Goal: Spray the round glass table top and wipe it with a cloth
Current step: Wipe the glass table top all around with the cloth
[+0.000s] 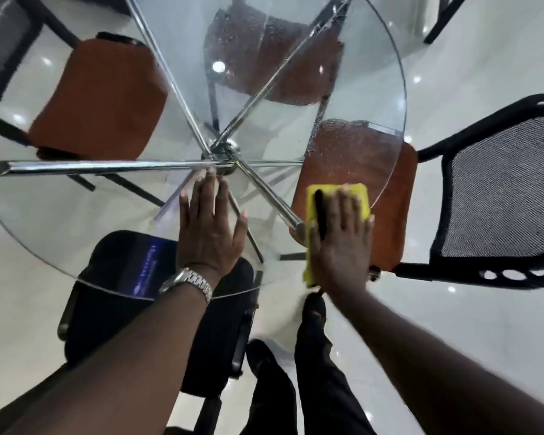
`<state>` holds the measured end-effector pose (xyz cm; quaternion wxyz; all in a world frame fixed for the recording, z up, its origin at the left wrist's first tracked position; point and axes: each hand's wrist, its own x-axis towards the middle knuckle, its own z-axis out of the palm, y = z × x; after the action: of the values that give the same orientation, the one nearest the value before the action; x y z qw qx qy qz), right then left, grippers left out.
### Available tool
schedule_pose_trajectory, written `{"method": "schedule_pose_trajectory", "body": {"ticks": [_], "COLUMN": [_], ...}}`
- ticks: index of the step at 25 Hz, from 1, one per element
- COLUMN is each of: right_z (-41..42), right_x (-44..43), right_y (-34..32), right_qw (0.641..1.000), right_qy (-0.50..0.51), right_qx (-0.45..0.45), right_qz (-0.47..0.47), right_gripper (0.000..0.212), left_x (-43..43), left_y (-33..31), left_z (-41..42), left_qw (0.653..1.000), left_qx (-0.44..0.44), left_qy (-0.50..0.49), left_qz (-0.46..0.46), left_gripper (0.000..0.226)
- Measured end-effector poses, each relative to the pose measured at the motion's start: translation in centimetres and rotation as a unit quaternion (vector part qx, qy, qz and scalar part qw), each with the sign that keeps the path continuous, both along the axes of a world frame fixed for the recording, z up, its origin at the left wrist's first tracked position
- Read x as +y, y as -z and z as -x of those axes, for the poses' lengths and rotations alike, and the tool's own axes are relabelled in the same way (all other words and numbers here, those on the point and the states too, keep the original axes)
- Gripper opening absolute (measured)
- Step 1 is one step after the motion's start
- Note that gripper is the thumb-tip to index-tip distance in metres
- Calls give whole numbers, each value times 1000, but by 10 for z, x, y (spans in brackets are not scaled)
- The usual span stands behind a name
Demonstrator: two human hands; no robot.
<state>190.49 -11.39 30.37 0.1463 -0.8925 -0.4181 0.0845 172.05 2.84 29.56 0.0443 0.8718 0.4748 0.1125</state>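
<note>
- The right hand's fingers lie straight and spread, pressing a yellow cloth flat. They are not curled round it.
- The left hand's fingers are also straight and splayed, palm down on the glass and holding nothing.
- The cloth sits near the right-hand edge of the round glass tabletop, part of it hanging past the rim.
- Spray droplets bead the glass just beyond the cloth and across the far side. The near left part looks dry, so I judge the wiping only partly done.
- Risk: the cloth is pinned by palm pressure alone, so a stroke past the rim could let it slide off and drop onto the brown chair seat below.
- Risk: the bare left palm will likely leave prints on the glass, and these will need another pass.
- Risk: the metal wristwatch hangs close to the rim, and a lowered wrist could knock or scratch the glass.
- Risk: leaning weight near the edge loads the glass away from the hub of the chrome legs.
- No spray bottle is in view.
</note>
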Motion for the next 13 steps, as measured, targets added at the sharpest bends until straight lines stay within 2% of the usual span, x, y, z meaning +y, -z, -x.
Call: {"method": "schedule_pose_trajectory", "body": {"ticks": [1, 2, 3, 4, 8, 10, 13], "right_z": [22, 31, 21, 0, -76, -79, -51], "right_x": [-13, -27, -27, -10, 97, 100, 59], "right_y": [0, -2, -3, -4, -14, -16, -16], "right_qw": [994, 974, 952, 938, 961, 972, 995], "right_qy": [-104, -223, -303, -341, -270, -232, -82], "right_qx": [-10, -25, -36, -51, -48, -33, -1], "right_qz": [16, 32, 35, 28, 37, 28, 59], "right_gripper": [63, 62, 62, 62, 64, 66, 67], "left_x": [0, -1, 0, 2, 4, 6, 5], "left_y": [2, 3, 4, 5, 11, 10, 7], "left_z": [1, 3, 3, 2, 1, 2, 2], "left_qw": [1000, 1000, 1000, 1000, 1000, 1000, 1000], "left_qx": [3, 3, 1, -1, 3, -2, -2], "left_qy": [4, 9, 14, 16, 10, 13, 12], "left_qz": [-4, -1, 8, 16, 18, 15, 20], "left_gripper": [68, 68, 67, 67, 66, 66, 67]}}
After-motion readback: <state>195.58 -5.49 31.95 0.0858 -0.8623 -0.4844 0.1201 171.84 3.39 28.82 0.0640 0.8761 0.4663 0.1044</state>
